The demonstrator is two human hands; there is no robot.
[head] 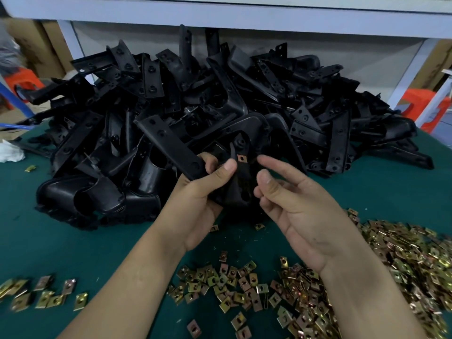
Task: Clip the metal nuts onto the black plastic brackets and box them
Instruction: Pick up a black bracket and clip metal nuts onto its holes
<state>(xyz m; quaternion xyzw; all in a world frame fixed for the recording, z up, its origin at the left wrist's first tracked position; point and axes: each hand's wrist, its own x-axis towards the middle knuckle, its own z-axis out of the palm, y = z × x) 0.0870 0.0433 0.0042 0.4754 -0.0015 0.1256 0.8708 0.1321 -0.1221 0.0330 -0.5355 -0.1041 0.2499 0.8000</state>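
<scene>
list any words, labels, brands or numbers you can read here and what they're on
None: no text can be read anywhere.
The black plastic brackets, the metal nuts and the bracket in the left hand show no markings.
The cardboard boxes at the back are blurred.

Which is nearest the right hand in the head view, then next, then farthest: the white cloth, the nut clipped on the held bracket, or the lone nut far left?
1. Clipped nut, on the held bracket, just left of the right hand.
2. Lone nut, far to the left.
3. White cloth, at the left edge, just beyond that nut.
</scene>
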